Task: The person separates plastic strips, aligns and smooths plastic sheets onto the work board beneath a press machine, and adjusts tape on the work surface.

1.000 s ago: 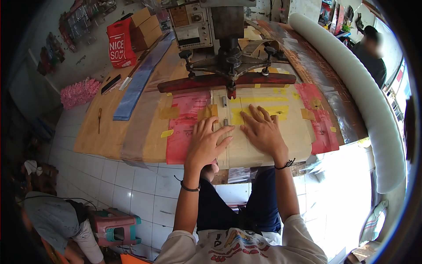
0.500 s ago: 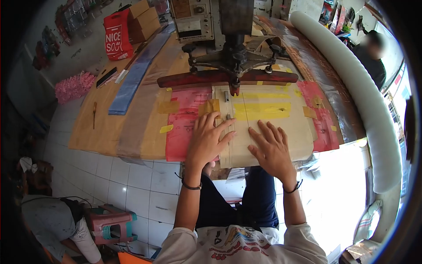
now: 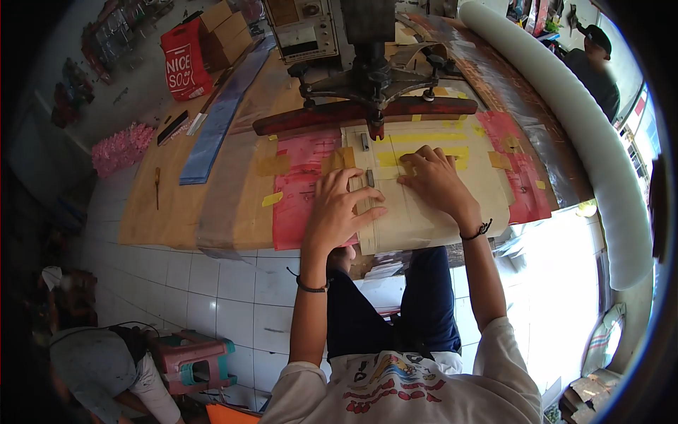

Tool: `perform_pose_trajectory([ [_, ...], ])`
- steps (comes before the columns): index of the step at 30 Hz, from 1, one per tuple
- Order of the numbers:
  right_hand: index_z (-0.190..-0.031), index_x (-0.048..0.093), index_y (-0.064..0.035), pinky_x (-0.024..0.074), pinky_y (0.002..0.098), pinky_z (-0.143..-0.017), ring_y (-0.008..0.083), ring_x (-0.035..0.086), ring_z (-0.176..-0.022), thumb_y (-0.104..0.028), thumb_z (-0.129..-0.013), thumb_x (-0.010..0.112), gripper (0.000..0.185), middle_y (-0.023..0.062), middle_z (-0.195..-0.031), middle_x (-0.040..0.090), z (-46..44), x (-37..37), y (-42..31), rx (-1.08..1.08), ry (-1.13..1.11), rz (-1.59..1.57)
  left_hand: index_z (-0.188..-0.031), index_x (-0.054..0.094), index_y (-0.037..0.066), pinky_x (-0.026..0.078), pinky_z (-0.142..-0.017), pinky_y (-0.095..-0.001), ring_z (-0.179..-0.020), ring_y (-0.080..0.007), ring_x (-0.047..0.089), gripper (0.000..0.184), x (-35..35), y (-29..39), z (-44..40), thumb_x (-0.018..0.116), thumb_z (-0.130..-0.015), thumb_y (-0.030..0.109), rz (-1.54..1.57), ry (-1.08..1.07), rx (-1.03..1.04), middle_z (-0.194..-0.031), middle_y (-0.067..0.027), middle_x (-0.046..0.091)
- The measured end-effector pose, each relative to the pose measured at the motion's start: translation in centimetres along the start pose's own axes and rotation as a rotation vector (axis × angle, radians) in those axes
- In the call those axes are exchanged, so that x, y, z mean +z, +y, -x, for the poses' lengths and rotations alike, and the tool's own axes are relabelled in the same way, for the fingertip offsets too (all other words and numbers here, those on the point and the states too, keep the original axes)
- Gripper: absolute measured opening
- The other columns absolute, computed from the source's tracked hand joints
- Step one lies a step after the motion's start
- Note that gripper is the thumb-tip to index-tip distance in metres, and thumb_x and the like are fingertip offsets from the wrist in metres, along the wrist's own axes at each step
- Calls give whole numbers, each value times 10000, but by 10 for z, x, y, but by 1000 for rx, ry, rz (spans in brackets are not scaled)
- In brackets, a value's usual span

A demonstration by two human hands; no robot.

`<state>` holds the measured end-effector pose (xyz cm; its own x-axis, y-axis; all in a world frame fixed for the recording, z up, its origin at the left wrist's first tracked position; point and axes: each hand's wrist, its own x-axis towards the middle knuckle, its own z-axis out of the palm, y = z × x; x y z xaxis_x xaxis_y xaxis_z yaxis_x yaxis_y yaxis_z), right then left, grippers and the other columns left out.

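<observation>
My left hand [image 3: 342, 206] lies with its fingers apart at the left edge of a beige sheet [image 3: 431, 222], partly over a red film [image 3: 291, 222]. My right hand [image 3: 439, 182] rests on the beige sheet, fingers apart and slightly bent, at a strip of yellow tape [image 3: 388, 158]. Between the hands, a small metal block [image 3: 370, 178] sits near the sheet's left edge; a second one [image 3: 365, 141] is farther back. Brown tape [image 3: 340, 158] joins the red film and sheet. Neither hand holds anything that I can see.
A machine head with a dark red bar [image 3: 314, 121] hangs over the sheet's far edge. Blue strips [image 3: 219, 124] and a screwdriver [image 3: 157, 187] lie left on the table. A long white roll [image 3: 565, 116] runs along the right. A person [image 3: 593, 78] is behind it; another bends low at left.
My right hand has moved forward across the sheet to the yellow tape. The left hand stays by the sheet's left edge, its fingers shifted slightly. The camera view has shifted a little.
</observation>
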<state>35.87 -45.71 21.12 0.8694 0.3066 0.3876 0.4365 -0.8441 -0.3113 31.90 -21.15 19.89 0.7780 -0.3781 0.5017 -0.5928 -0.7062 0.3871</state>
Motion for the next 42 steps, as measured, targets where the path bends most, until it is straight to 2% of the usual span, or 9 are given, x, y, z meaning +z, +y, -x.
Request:
perform_pose_trajectory([
  [8, -1023, 734, -50, 546, 375, -795, 279, 710, -860, -194, -898, 763, 193, 101, -924, 736, 24, -39, -29, -21, -104, -418, -1230, 704, 46, 376, -1114, -466, -1278, -315, 540, 505, -8, 11, -3, 780, -875, 398, 92, 89, 62, -1318, -129, 629],
  [10, -1004, 727, -31, 562, 343, -705, 266, 727, -771, -136, -881, 780, 170, 96, -889, 745, 43, -55, -56, -34, -50, -442, -1240, 704, 30, 460, -1032, -424, -1160, -283, 628, 436, -6, 20, 7, 733, -935, 341, 456, 38, 78, -1222, -134, 686],
  [12, -1037, 713, -24, 561, 331, -718, 240, 734, -785, -126, -859, 808, 226, 79, -890, 751, 55, -59, -66, -83, 112, -570, -1192, 716, -15, 582, -784, -344, -867, -230, 732, 302, -7, 39, 15, 620, -1038, 227, 828, 15, -6, -1000, -155, 755],
  [17, -1265, 646, -41, 563, 305, -828, 171, 705, -1040, -189, -801, 891, 545, 112, -1176, 727, 119, -40, -89, -51, 149, -1236, -1191, 687, 13, 599, -643, -389, -745, -213, 744, 220, -59, 76, 33, 570, -1055, 142, 1038, 523, 46, -882, -125, 768],
  [19, -1317, 646, -61, 543, 342, -945, 222, 673, -1161, -207, -827, 873, 559, 114, -1294, 680, 139, -23, -94, -46, -231, -988, -1164, 654, 41, 560, -556, -374, -638, -187, 675, 187, -88, 84, 36, 567, -1057, 168, 1242, 799, 196, -839, -90, 746],
  [22, -1302, 679, -98, 533, 406, -987, 299, 676, -1163, -205, -852, 837, 489, 116, -1294, 696, 171, 89, -73, -155, -274, -864, -1091, 615, 71, 517, -491, -337, -543, -170, 606, 143, -140, 104, 55, 582, -1043, 202, 1523, 1080, 554, -782, -47, 702],
  [25, -1179, 749, -112, 547, 430, -959, 326, 698, -1096, -185, -865, 803, 327, 126, -1204, 738, 207, 188, -47, -17, -268, -775, -1019, 582, 74, 496, -475, -255, -499, -127, 613, 80, -184, 127, 71, 520, -1049, 114, 1705, 962, 1067, -767, -58, 695],
  [37, -1163, 733, -47, 565, 358, -882, 268, 739, -1039, 21, -935, 603, 271, 146, -1155, 756, 222, 280, 11, 532, 88, -675, -791, 522, 66, 542, -427, -303, -403, -179, 607, 218, -260, 90, 172, 520, -1007, 40, 1971, 869, 1293, -565, -111, 626],
  [42, -1163, 723, -28, 563, 356, -861, 247, 734, -990, -60, -954, 653, 222, 143, -1096, 759, 211, 257, 10, 652, 133, -684, -759, 512, 125, 476, -469, -256, -457, -102, 548, 194, -292, 63, 234, 521, -916, 12, 1757, 1084, 1243, -560, 14, 548],
])
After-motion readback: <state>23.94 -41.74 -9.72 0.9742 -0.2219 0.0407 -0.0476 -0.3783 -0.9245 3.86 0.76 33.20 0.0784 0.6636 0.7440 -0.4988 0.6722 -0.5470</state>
